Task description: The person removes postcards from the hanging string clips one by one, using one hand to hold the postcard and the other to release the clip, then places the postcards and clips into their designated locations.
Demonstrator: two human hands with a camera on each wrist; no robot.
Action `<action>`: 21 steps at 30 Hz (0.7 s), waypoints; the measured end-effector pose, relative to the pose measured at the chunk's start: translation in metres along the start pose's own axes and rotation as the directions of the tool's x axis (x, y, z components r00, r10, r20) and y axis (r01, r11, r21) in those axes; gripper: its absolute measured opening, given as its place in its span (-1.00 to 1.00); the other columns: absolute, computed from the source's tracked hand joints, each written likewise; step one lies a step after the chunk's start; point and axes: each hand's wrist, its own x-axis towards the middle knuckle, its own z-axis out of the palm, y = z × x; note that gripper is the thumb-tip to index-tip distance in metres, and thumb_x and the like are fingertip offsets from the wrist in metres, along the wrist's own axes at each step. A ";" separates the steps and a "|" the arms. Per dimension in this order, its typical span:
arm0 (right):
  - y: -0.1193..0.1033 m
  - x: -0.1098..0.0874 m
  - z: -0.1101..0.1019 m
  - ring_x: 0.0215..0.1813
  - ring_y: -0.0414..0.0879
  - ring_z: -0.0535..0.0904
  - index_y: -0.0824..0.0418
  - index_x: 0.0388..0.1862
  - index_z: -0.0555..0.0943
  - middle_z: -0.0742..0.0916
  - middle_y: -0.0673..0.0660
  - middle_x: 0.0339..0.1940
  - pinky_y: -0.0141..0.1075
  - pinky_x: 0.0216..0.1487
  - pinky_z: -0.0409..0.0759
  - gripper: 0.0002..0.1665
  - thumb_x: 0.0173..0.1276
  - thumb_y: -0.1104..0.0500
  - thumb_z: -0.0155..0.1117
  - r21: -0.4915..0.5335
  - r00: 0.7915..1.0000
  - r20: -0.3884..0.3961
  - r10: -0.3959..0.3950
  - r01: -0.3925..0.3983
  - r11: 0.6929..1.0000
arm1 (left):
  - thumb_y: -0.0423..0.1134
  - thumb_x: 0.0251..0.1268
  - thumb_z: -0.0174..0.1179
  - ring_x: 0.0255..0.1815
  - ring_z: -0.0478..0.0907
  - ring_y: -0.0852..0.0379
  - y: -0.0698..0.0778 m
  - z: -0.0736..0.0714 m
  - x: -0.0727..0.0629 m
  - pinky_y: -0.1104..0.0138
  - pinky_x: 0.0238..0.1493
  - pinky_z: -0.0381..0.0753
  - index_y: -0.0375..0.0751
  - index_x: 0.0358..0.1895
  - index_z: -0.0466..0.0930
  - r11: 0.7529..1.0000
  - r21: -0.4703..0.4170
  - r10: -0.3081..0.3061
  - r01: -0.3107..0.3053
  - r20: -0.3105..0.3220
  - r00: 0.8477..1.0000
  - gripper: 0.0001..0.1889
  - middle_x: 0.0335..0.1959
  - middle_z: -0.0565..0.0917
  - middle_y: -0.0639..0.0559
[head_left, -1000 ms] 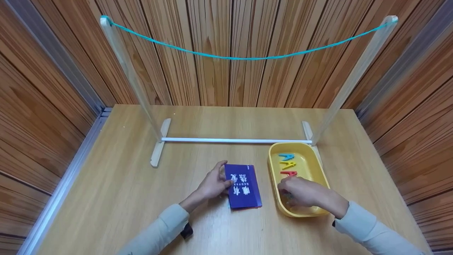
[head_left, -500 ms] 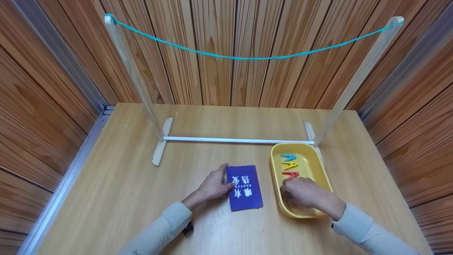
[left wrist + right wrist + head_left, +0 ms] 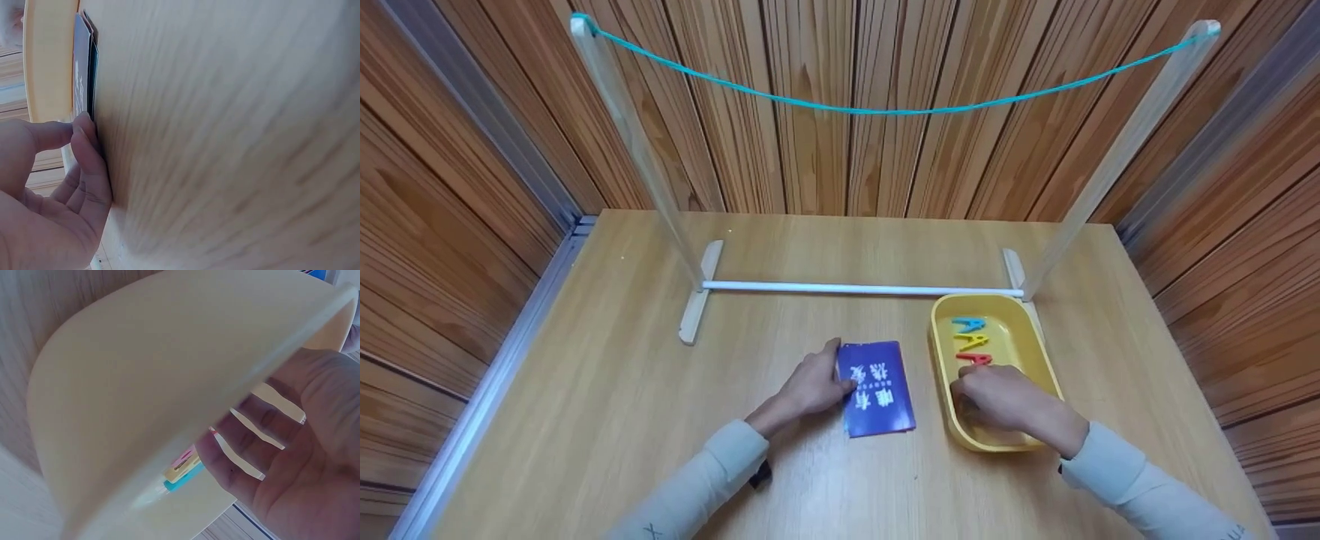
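A dark purple-blue stack of cards (image 3: pixel 877 412) with white characters lies flat on the table. My left hand (image 3: pixel 810 384) pinches its left edge, thumb on top; the left wrist view shows several layers at the edge of the stack (image 3: pixel 82 62). To the right, my right hand (image 3: pixel 1011 397) reaches down into a yellow plastic tray (image 3: pixel 1024 345), fingers bent and spread. The tray wall (image 3: pixel 140 371) hides its fingertips, so I cannot tell whether they hold anything. Beyond that hand lie a blue clothespin (image 3: pixel 969 325), a yellow clothespin (image 3: pixel 972 342) and a red clothespin (image 3: pixel 976 359) in a row.
Behind the tray stands a wooden frame with a left post (image 3: pixel 637 150), a right post (image 3: pixel 1121 157) and a white crossbar (image 3: pixel 847 288) low down. A sagging turquoise cord (image 3: pixel 885 112) joins the post tops. Wood-patterned walls (image 3: pixel 817 165) surround the table (image 3: pixel 585 420).
The right hand's fingers have closed in slightly inside the tray, with its wrist a little lower. The left hand keeps its grip on the cards. The head view has shifted slightly.
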 end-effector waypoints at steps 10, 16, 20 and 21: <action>0.000 -0.009 -0.022 0.04 0.05 0.75 0.14 0.20 0.73 0.80 0.15 0.10 0.05 0.15 0.77 -0.50 0.29 0.11 0.59 0.114 0.987 0.049 0.152 -0.157 0.981 | -0.12 0.53 0.28 -0.44 0.75 -0.08 0.002 -0.042 -0.011 0.38 -0.58 0.48 -0.21 0.65 0.15 0.996 -0.089 -0.027 0.029 0.031 0.999 -0.24 -0.35 0.77 -0.11; 0.020 -0.024 -0.064 0.06 0.14 0.76 0.24 0.24 0.68 0.78 0.27 0.15 0.00 0.03 0.81 -0.46 0.39 0.00 0.51 0.137 0.981 -0.119 0.151 -0.134 0.981 | 0.17 0.39 0.36 -0.26 0.70 0.04 0.006 -0.102 -0.027 0.30 -0.32 0.66 -0.12 0.43 0.50 0.998 -0.014 0.061 -0.065 -0.173 0.983 -0.32 -0.21 0.73 -0.02; 0.036 -0.037 -0.084 0.11 0.25 0.74 0.29 0.21 0.67 0.74 0.35 0.17 0.11 0.03 0.80 -0.45 0.44 -0.07 0.45 0.164 0.941 -0.291 0.171 -0.127 0.978 | 0.44 0.34 0.20 -0.08 0.70 -0.01 0.002 -0.140 -0.042 0.13 -0.11 0.73 -0.16 0.42 0.52 0.978 0.162 0.171 -0.132 -0.255 0.952 -0.16 -0.03 0.75 -0.09; 0.040 -0.039 -0.087 0.14 0.28 0.72 0.29 0.21 0.66 0.72 0.35 0.19 0.15 0.05 0.79 -0.44 0.45 -0.08 0.44 0.170 0.925 -0.335 0.182 -0.131 0.977 | 0.46 0.35 0.15 -0.04 0.70 -0.07 0.000 -0.149 -0.046 0.06 -0.05 0.74 -0.18 0.41 0.52 0.963 0.225 0.206 -0.147 -0.270 0.940 -0.15 0.03 0.75 -0.14</action>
